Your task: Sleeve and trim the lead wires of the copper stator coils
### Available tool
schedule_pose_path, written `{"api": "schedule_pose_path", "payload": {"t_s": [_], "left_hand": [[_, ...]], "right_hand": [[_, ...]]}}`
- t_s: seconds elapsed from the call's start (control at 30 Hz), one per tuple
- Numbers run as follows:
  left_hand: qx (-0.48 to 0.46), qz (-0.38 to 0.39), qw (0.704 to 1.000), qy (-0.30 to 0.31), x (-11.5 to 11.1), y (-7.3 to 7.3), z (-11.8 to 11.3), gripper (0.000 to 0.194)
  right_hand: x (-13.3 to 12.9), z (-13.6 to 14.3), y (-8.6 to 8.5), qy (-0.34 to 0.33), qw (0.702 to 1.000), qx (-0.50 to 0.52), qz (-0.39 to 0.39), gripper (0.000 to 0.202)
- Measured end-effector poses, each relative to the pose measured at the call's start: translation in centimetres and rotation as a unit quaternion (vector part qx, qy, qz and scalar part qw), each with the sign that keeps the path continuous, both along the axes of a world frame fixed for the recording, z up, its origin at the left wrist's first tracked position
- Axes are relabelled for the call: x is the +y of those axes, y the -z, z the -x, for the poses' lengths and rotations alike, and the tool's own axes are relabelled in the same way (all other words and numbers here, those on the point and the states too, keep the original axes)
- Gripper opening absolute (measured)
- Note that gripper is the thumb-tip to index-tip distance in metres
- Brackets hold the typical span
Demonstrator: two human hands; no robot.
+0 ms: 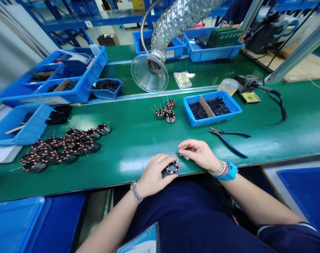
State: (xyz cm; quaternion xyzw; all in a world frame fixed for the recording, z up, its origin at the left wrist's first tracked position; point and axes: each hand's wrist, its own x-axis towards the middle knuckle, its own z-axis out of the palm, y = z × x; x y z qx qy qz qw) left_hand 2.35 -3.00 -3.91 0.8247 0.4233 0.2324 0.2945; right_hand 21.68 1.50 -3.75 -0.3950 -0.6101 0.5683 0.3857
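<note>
Near the front edge of the green bench, my left hand is closed around a motor stator, a small ring wound with copper coils. Its thumb and fingers grip the ring from the left side. Just to the right, my right hand pinches a thin wire end that rises from the stator. Beyond the hands stands a small group of stators with wire ends sticking up. A larger cluster of stators sits on the bench at the left. Diagonal cutters with blue handles lie to the right of my right hand, jaws apart.
A blue divided tray of small black parts stands behind the cutters. A clear fume hood hangs from a foil duct over the bench. Blue bins line the back left, and a soldering iron holder stands at the right.
</note>
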Motion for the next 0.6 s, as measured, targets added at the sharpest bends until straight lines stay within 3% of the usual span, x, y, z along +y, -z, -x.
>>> {"api": "schedule_pose_path", "payload": {"t_s": [0.6], "left_hand": [[-0.006, 0.001, 1.000, -0.005, 0.08, -0.06, -0.01, 0.040]], "right_hand": [[-0.37, 0.07, 0.17, -0.054, 0.993, -0.064, -0.080, 0.020]]}}
